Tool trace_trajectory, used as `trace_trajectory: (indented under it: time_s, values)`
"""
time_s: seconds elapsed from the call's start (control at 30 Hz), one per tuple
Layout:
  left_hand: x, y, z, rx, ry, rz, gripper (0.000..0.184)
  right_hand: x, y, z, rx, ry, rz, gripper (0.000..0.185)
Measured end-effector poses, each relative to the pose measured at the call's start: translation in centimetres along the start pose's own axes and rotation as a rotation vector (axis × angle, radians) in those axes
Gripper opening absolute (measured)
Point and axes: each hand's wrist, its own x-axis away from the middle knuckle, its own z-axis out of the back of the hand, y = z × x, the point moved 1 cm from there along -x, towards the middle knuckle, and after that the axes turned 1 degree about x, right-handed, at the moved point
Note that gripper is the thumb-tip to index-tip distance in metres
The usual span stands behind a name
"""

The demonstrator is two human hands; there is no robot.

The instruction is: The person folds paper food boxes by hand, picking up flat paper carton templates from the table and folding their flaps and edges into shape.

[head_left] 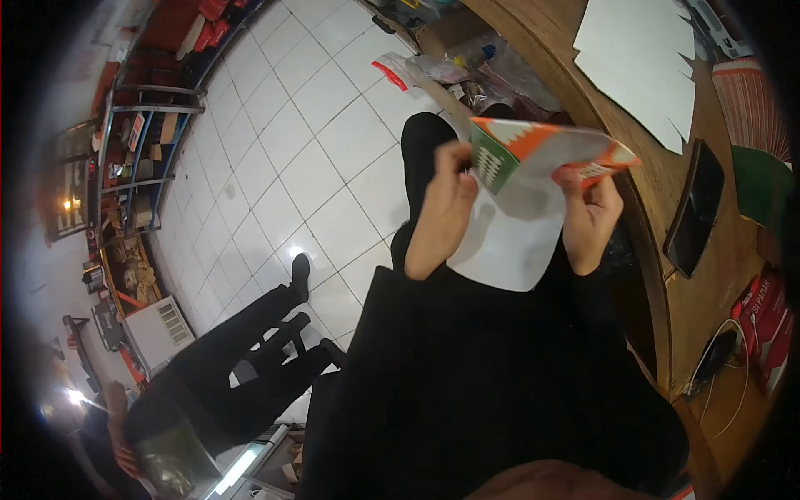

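Note:
Both hands hold a sheet of printed paper or thin card (512, 237) above my lap. Its inner face is plain white, and its upper edge is folded over, showing orange and green print. My left hand (442, 212) pinches the green-printed corner between thumb and fingers. At the opposite side, my right hand (592, 218) grips the orange-printed edge with its fingers curled in. The lower end of the sheet hangs down in a rounded shape over my dark clothes. Whether the sheet is one layer or several, I cannot tell.
On the wooden table (567, 54) at right lie white sheets (637, 71), a black phone (696, 208), a stack with orange-striped edges (750, 104) and a red package (765, 321). Plastic bags (500, 79) sit under it. Another person (242, 367) sits at lower left.

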Motion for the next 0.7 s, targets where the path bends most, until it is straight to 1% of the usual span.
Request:
trace_trajectory:
  time_s: [0.07,0.1,0.13,0.17,0.2,0.23,0.27,0.3,0.33,0.4,0.43,0.47,0.5,0.53,0.57,0.6,0.63,0.67,0.7]
  values:
    - [0.7,-0.6,0.2,-0.147,-0.318,0.109,0.044,-0.2,-0.3,0.0,-0.096,-0.038,0.03,0.025]
    - [1.1,-0.7,0.2,-0.207,-0.233,0.167,0.041,-0.6,-0.3,0.5,-0.092,-0.037,0.026,0.025]
    - [1.2,-0.8,0.1,-0.203,-0.235,0.171,0.041,-1.2,-0.2,1.2,-0.01,-0.183,-0.151,0.026]
    - [1.2,-0.8,0.2,-0.189,-0.165,0.186,0.037,-1.7,0.0,1.5,0.075,-0.33,-0.328,0.026]
    - [1.0,-0.6,0.1,-0.175,-0.095,0.197,0.034,-2.2,0.0,1.4,0.081,-0.328,-0.326,0.026]
    - [0.9,-0.2,0.0,-0.153,-0.056,0.166,0.026,-2.5,0.1,1.2,-0.109,-0.377,-0.447,0.026]
    - [0.6,0.2,-0.5,-0.149,-0.057,0.166,0.026,-2.7,0.1,1.0,-0.303,-0.423,-0.565,0.026]
    - [0.0,0.9,-1.4,-0.106,0.099,-0.013,0.023,-2.8,0.2,1.0,-0.409,-0.484,-0.65,0.029]
    - [-0.3,1.8,-2.3,-0.061,0.254,-0.191,0.021,-2.6,0.1,0.8,-0.408,-0.483,-0.647,0.029]
    - [-0.3,2.1,-2.3,0.081,0.371,-0.147,0.022,-2.0,0.1,0.3,-0.548,-0.415,-0.699,0.035]
    - [-0.1,1.5,-1.3,0.022,0.222,-0.152,0.022,-1.9,0.7,0.7,-0.496,-0.472,-0.718,0.045]
    - [0.0,1.0,-0.4,-0.035,0.07,-0.157,0.023,-1.4,1.9,1.0,-0.493,-0.465,-0.717,0.045]
    - [-0.3,1.8,-0.2,-0.015,-0.058,-0.205,0.027,-0.7,3.2,1.1,-0.85,-0.588,-0.629,0.047]
    - [-0.3,1.9,-0.4,-0.01,-0.062,-0.207,0.027,-0.4,3.7,1.2,-1.204,-0.707,-0.517,0.049]
    - [-0.4,1.9,-0.7,0.066,0.035,-0.155,0.029,-0.3,3.7,1.5,-1.189,-0.904,-0.505,0.055]
    - [-0.5,1.9,-1.0,0.145,0.129,-0.105,0.032,0.0,3.5,1.6,-1.162,-0.933,-0.492,0.055]
    - [-0.6,2.0,-1.7,0.097,0.125,-0.121,0.04,0.3,3.3,1.6,-1.139,-0.916,-0.485,0.056]
    - [-0.5,2.2,-2.0,0.12,0.1,-0.135,0.04,0.6,2.9,1.8,-1.11,-0.887,-0.469,0.056]
    - [-0.5,2.4,-2.3,0.049,-0.05,-0.202,0.043,0.9,2.5,2.3,-1.085,-0.829,-0.431,0.057]
